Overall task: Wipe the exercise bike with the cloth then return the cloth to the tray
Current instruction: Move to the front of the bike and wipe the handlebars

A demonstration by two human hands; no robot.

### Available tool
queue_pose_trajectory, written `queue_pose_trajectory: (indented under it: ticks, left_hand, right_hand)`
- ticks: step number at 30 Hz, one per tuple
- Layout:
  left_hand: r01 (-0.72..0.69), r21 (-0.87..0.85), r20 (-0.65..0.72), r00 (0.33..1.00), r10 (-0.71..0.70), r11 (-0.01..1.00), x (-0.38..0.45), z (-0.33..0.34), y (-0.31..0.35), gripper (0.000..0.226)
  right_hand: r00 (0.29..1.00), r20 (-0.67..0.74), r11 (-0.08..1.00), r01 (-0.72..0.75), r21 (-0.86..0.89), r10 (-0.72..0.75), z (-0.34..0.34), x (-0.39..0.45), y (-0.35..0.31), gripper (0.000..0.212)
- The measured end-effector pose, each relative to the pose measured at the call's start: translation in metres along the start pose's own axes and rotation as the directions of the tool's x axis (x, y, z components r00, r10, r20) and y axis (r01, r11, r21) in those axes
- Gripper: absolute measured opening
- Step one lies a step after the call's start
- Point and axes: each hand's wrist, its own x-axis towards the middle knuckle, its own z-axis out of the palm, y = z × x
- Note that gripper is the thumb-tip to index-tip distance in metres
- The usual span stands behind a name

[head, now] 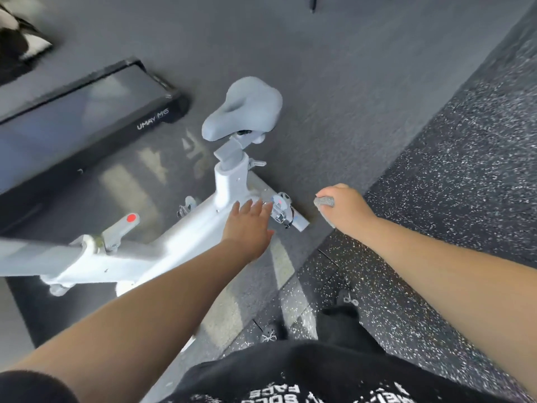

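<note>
Head view: nubby grey cloth [324, 201] balled.

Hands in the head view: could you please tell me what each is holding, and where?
The right hand grips the bunched cloth; one end pokes out. The left hand holds nothing.

Over at 10 o'clock there's a flat black treadmill [87, 112] with "UMAY M5" printed on its end, sitting on the smooth grey floor [348, 82]. Something black-and-white and blurry [20, 33] sits up at 11 o'clock, can't tell what it is. From 3 down to 5 o'clock it's that dark speckled rubber gym mat [465, 170], and a thin dark rod [313, 2] pokes in at 12.
</note>
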Motion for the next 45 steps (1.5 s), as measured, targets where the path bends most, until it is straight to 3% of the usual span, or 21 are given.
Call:
queue_pose_trajectory:
  ticks: [5,18,24,37,45]
  left_hand:
    - [0.02,0.01,-0.03,0.999,-0.019,1.0,0.071,-0.022,0.026,0.064]
    - [0.156,-0.004,-0.176,0.972,-0.155,0.988,0.234,-0.095,0.103,0.065]
    - [0.211,0.044,-0.228,0.954,-0.196,0.977,0.294,-0.139,0.07,0.066]
    - [0.216,0.115,-0.177,0.965,-0.194,0.97,0.435,-0.173,0.001,0.064]
    - [0.372,0.095,-0.162,0.921,-0.355,0.923,0.486,-0.18,-0.062,0.061]
  right_hand:
    - [1.0,-0.015,1.0,0.001,-0.027,-0.002,-0.045,0.054,0.037,0.029]
    - [0.979,0.009,0.978,0.205,-0.035,-0.204,-0.161,0.213,0.104,0.03]
    - [0.964,0.0,0.964,0.265,-0.026,-0.265,-0.186,0.294,0.087,0.032]
    - [0.936,0.048,0.93,0.352,-0.11,-0.349,-0.222,0.455,0.052,0.032]
    - [0.874,0.128,0.879,0.476,-0.032,-0.468,-0.213,0.558,0.014,0.029]
